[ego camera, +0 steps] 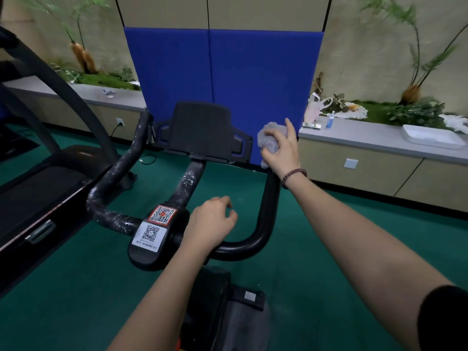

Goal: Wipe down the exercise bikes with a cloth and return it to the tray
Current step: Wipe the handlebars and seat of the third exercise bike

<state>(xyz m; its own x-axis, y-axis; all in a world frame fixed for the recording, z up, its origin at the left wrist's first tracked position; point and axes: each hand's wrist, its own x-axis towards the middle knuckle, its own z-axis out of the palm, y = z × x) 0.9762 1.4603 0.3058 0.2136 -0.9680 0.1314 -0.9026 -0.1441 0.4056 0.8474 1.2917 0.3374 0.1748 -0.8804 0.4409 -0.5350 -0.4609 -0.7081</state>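
Note:
A black exercise bike stands right in front of me, with a dark console and QR stickers on its hub. My right hand is shut on a grey cloth, pressed around the tip of the right handlebar, which looks clean and black. The left handlebar is speckled with white dust. My left hand rests on the bar near the hub, fingers loosely curled, holding nothing I can see. A white tray lies on the counter at the right.
A treadmill stands close on the left. A blue padded panel leans against the wall behind the bike. The long counter carries a pink bag, a small blue bottle and plants. Green carpet covers the floor.

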